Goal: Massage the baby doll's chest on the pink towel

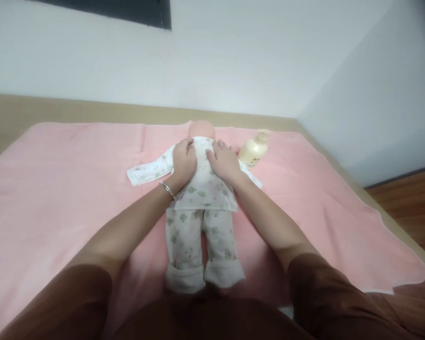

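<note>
White printed cotton lies under both my hands: it is the long-sleeved top (pixel 206 172) of a baby doll (pixel 201 128), stretched out on a pink blanket (pixel 81 174) straight in front of me. Its smooth, round head points away from me; I cannot tell whether it lies face up. My left hand (pixel 184 161) rests along one side of its chest, thumb near the shoulder, the other fingers bent over the edge and mostly hidden, so I cannot tell whether they grip. My right hand (pixel 225 160) lies on the opposite side near the shoulder, thumb spread apart, fingers loosely extended, touching the cloth without closing around anything. One sleeve reaches out flat to my left; the other's end shows beyond my right wrist. Matching trousers (pixel 186 236), cuffs turned up, cover the legs toward me. Just beyond my right hand is a pale yellow bottle (pixel 254 150), slanting in view. I wear a silver bangle (pixel 167 190) on my left wrist. A tan surface (pixel 7 113) borders the blanket, against a white wall (pixel 233 61).
</note>
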### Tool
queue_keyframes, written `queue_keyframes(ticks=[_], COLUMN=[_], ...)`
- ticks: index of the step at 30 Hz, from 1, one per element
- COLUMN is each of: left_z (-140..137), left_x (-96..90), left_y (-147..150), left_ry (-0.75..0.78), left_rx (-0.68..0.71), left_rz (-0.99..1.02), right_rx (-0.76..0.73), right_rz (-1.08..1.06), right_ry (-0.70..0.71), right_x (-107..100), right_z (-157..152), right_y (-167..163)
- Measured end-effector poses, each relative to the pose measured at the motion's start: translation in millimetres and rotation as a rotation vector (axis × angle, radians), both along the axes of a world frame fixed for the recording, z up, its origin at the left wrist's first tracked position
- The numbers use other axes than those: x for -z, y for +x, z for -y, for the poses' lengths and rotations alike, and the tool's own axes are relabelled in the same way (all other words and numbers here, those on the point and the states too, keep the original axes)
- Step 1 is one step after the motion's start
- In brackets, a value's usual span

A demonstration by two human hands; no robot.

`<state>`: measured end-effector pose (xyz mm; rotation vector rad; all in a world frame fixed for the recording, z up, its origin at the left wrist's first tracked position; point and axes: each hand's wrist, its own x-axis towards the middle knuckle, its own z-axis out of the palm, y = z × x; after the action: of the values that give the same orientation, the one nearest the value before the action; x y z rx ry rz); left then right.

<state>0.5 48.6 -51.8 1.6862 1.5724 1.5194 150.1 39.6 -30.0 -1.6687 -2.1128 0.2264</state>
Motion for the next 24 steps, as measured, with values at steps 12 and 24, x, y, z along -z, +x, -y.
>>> queue_keyframes(ticks=[12,24], left_z=[6,-4], left_x=[-5.0,-8.3], left_y=[-3,-2], left_ry=[0.004,-0.048], left_rx=[0.043,0.083], left_rz=[-0.032,-0.393], right_rx=[-0.295,-0.154], right_rz=[-0.063,-0.202], right_ry=[0.036,0.054], right_x=[-10,-14], right_z=[19,38], right_y=[-32,-47])
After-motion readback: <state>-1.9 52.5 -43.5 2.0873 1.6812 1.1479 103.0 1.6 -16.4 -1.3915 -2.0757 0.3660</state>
